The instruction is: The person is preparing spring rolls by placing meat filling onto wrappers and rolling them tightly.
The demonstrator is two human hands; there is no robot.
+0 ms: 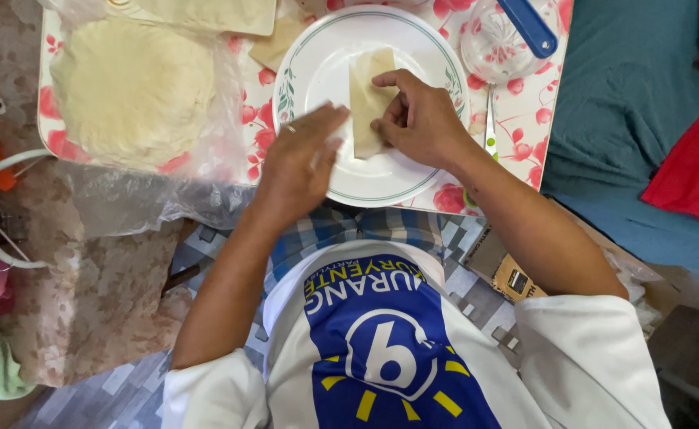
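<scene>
A white plate [318, 71] with a thin green rim line sits on a floral tray [540, 103]. A pale folded dough wrapper [365, 99] lies on the plate. My right hand [421, 119] presses its fingertips on the wrapper's right edge and holds it folded. My left hand [302, 159] rests flat over the plate's near left side, fingers together, its tips touching the wrapper's left edge.
A stack of round pale wrappers [131, 87] in clear plastic lies on the tray's left. More wrappers [206, 14] sit at the top. A clear glass bowl [496, 40] with a blue handle [528, 24] stands top right. A blue cushion [635, 119] and red cloth [695, 171] lie right.
</scene>
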